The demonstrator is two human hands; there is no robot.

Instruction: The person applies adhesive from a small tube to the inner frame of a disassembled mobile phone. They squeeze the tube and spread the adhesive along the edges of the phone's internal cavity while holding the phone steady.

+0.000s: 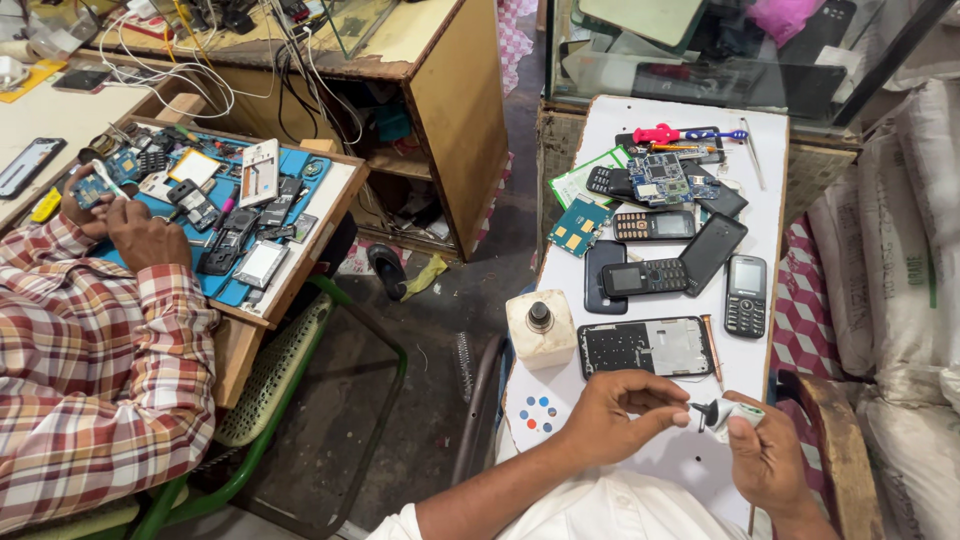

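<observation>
A small white tube point(738, 412) with green markings and a dark nozzle is sitting low over the white board point(640, 455), near its front edge. The right hand point(768, 455) is gripping the tube, fingers curling tightly around its body. The left hand point(615, 412) is pinching at the nozzle, thumb and forefinger nearly closed; whether they are holding a cap is unclear at this size. Both wrists are angling inward above the board. A phone frame point(645, 347) and a white bottle point(540, 328) are lying just beyond the hands.
</observation>
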